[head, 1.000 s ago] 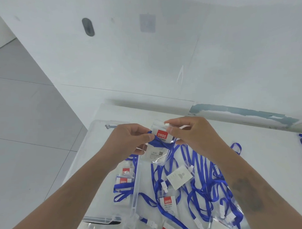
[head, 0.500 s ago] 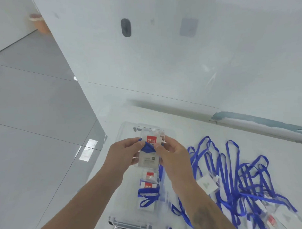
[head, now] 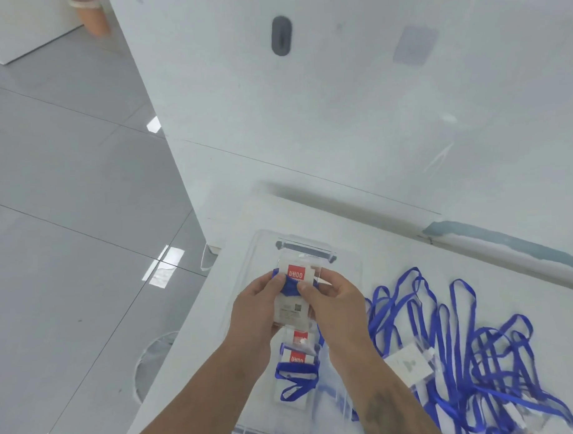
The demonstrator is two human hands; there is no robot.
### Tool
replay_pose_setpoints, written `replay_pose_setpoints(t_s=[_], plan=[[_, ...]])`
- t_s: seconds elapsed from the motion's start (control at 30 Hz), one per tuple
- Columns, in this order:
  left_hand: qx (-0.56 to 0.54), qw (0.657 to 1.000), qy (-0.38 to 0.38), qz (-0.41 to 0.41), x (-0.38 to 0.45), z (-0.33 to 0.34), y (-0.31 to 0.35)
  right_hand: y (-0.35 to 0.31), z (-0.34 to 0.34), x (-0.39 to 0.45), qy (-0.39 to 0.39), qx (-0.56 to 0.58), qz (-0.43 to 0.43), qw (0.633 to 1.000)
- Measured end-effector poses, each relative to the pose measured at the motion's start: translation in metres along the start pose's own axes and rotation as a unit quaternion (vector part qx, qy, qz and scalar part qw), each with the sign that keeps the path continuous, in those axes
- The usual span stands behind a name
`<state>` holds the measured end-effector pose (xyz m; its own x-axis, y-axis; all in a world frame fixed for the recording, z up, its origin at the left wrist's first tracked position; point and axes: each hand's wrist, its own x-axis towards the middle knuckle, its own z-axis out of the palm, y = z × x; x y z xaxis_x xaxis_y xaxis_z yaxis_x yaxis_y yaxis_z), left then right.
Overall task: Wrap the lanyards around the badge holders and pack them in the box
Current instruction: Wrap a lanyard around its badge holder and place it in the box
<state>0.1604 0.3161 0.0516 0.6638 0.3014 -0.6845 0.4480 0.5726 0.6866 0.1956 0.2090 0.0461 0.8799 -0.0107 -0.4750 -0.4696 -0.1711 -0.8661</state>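
Note:
A clear badge holder [head: 296, 297] with a red label and a blue lanyard wound around its middle is held over the clear plastic box [head: 348, 263]. My left hand [head: 257, 310] grips its left edge, thumb on the blue wrap. My right hand [head: 330, 299] pinches the right side, thumb on the lanyard. Inside the box, below my hands, lie wrapped badge holders [head: 296, 362] with blue lanyard around them.
A tangled heap of loose blue lanyards [head: 462, 347] with badge holders [head: 409, 363] covers the white table to the right of the box. The table's left edge [head: 185, 337] drops to a grey tiled floor. A white wall rises behind.
The view has swung left and pulled back, so box and hands now sit lower in frame. Both hands keep hold of the wrapped badge holder above the box.

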Motion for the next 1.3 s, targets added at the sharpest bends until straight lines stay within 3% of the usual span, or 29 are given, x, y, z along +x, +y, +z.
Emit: replay_pose_setpoints(t_s=[0.43, 0.77, 1.03, 1.3], plan=[[-0.147, 0.973, 0.086, -0.155, 0.025, 0.0, -0.028, 0.029, 0.026, 0.036, 0.046, -0.067, 0.039, 0.996], [-0.107, 0.955, 0.099, -0.258, 0.033, -0.006, -0.035, 0.054, 0.036, 0.05, 0.092, -0.139, 0.047, 0.985], [-0.132, 0.95, 0.119, -0.255, 0.035, -0.008, -0.034, 0.051, 0.056, 0.05, 0.071, -0.117, 0.053, 0.989], [-0.122, 0.946, 0.196, -0.227, 0.044, -0.008, -0.048, 0.055, 0.062, 0.056, 0.059, -0.126, 0.058, 0.989]])
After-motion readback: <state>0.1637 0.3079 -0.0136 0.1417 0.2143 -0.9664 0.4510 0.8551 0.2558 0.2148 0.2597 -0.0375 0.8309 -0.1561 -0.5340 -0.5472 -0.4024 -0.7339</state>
